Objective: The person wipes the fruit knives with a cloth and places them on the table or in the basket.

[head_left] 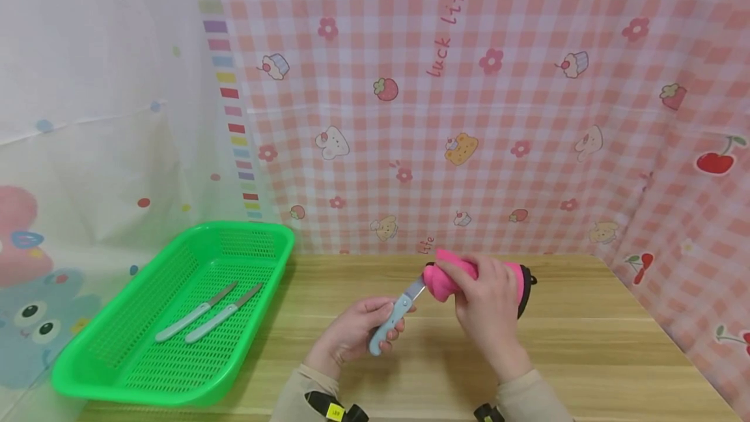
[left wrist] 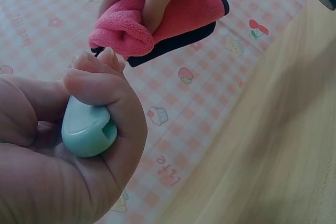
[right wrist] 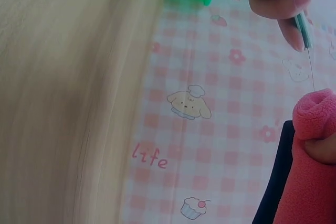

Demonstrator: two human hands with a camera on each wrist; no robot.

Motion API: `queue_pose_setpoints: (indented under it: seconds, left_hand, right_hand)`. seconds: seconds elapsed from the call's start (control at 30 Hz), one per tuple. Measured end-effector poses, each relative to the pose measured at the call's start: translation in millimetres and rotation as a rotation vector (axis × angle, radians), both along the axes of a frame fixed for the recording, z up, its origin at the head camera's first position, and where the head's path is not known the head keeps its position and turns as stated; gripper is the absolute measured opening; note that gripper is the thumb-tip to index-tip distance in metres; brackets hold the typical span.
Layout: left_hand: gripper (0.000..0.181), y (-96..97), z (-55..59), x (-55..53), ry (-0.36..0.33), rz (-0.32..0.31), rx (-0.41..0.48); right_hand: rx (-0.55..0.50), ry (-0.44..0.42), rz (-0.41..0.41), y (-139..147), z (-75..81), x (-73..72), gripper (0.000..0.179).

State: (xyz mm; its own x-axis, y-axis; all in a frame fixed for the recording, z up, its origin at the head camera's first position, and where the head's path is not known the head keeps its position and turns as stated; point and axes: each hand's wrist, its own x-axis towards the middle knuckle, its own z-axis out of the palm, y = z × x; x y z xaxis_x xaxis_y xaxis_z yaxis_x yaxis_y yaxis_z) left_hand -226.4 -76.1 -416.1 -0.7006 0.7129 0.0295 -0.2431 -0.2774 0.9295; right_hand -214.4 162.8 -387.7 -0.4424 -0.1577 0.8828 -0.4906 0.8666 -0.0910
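My left hand (head_left: 366, 327) grips a knife (head_left: 391, 323) by its pale blue handle, blade slanting up and to the right. In the left wrist view the handle's butt end (left wrist: 88, 132) shows inside the curled fingers. My right hand (head_left: 489, 301) holds a bunched pink cloth (head_left: 448, 279) with black edging. The cloth's folded end overlaps the tip of the blade in the head view, so the tip is hidden. In the right wrist view the thin blade (right wrist: 311, 69) runs edge-on down to the pink cloth (right wrist: 315, 114).
On the left of the wooden table (head_left: 586, 350) stands a green plastic basket (head_left: 234, 376). Two similar knives, a left one (head_left: 183, 324) and a right one (head_left: 211, 324), lie side by side in it. A pink checked curtain (head_left: 363, 187) hangs behind the table.
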Motion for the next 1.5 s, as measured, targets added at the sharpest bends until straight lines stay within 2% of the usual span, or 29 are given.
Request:
queue_pose_setpoints:
  seconds: [0.33,0.97,1.27,1.5]
  left_hand:
    - [0.048,0.8,1.1,0.4,-0.002,-0.002,-0.010]
    - [0.046,-1.1,-1.2,-2.7,-0.014,0.052,-0.034]
    - [0.049,0.4,-3.1,-3.6,-0.016,0.047,-0.019]
    - [0.043,3.4,-3.3,-1.9,-0.005,0.091,-0.065]
  right_hand:
    - [-0.034,-0.024,0.006,5,-1.8,-0.3,0.053]
    - [-0.104,-0.021,-0.027,16,1.0,7.5,0.054]
    - [-0.088,-0.039,0.052,7,1.0,16.8,0.053]
    - [-0.019,-0.031,0.100,-5,-2.1,20.2,0.055]
